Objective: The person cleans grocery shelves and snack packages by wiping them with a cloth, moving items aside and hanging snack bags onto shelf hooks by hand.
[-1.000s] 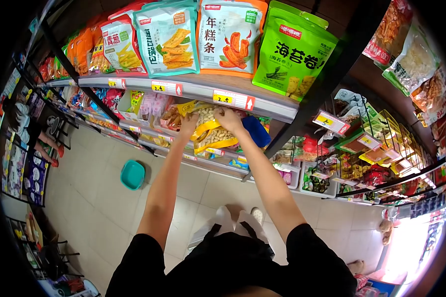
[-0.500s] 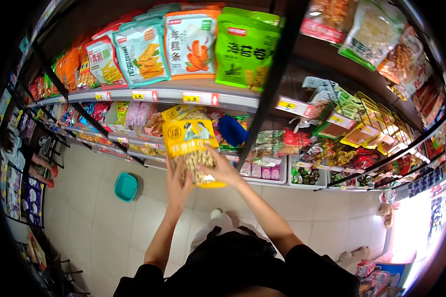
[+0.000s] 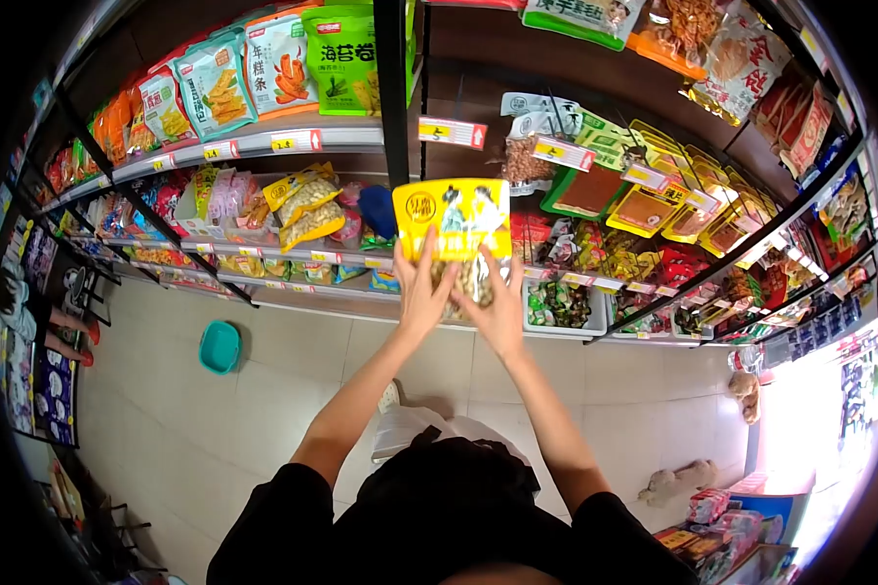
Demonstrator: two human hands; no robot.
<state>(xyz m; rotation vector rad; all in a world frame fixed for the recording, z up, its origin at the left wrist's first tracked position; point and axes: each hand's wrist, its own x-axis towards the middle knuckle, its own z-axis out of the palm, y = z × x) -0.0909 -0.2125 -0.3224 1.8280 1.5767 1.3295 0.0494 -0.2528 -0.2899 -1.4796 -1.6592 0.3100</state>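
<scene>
A yellow bag of nuts (image 3: 454,216) with a clear lower part is held upright before the shelves, in both my hands. My left hand (image 3: 421,297) grips its lower left side, fingers spread over the front. On the lower right, my right hand (image 3: 498,310) presses its fingers to the front of the bag. The contents look like pale, round nuts, partly covered by my fingers. Similar yellow bags (image 3: 307,210) lie tilted on the middle shelf to the left, near a dark blue object (image 3: 378,211).
A black shelf post (image 3: 391,107) stands behind the bag. Snack packets (image 3: 281,66) line the upper shelf. A white bin (image 3: 563,310) of wrapped sweets is at lower right. On the floor are a teal basin (image 3: 220,347) and a dog (image 3: 678,482); another person's legs (image 3: 68,336) show at far left.
My hands have carried the bag rightward along the shelves, from the left section to beside the post. The view has shifted right, and the bag's front now faces me more squarely.
</scene>
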